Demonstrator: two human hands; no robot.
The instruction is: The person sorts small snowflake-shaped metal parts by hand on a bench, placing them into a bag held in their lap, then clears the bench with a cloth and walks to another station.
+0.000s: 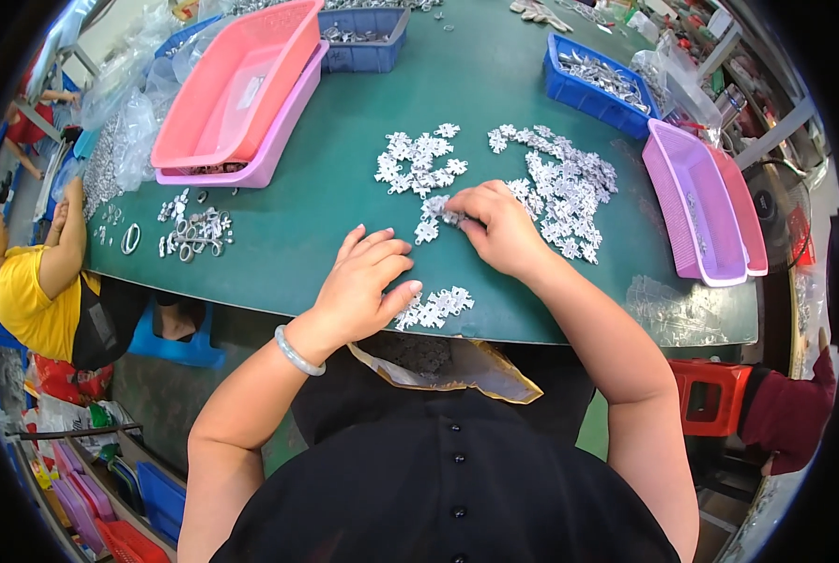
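Spread over the green table (340,206), flat metal parts (574,188) in several clusters; lying to their left, rings (126,241) among smaller pieces (210,225); farther back, blue bins (588,101); at either side, purple baskets (671,202); toward the far side, gloves (537,14).

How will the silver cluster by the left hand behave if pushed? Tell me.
The silver cluster would probably scatter, since it looks like loose pieces. Their flat shapes should slide rather than roll. Some might drop off, lying near the edge of the table.
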